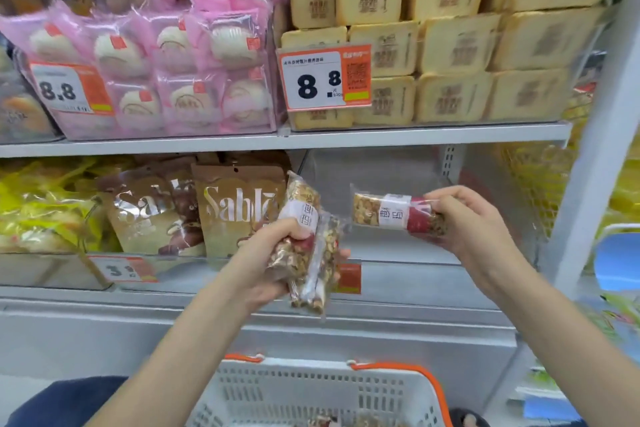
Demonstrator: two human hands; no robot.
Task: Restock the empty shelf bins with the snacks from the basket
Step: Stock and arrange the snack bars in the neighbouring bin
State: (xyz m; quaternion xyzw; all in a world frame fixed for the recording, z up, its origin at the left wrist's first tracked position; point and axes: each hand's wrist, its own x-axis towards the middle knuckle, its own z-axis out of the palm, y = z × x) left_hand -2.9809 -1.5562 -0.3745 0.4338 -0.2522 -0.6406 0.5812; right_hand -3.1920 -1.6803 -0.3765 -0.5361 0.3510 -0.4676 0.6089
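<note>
My left hand (268, 260) grips a bunch of clear-wrapped nut bars (308, 253), held upright in front of the lower shelf. My right hand (464, 218) holds a single nut bar (384, 211) by its right end, lying level and pointing left in front of the empty clear bin (415, 253) on the lower shelf. The white basket (311, 395) with orange handles stands below at the bottom of the view, and a few more bars show inside it.
Brown Sable pouches (235, 211) fill the bin left of the empty one. Yellow packs (41, 208) sit far left. Pink bun packs (166, 73) and tan bread packs (450, 45) fill the upper shelf. A white upright post (595, 135) stands at right.
</note>
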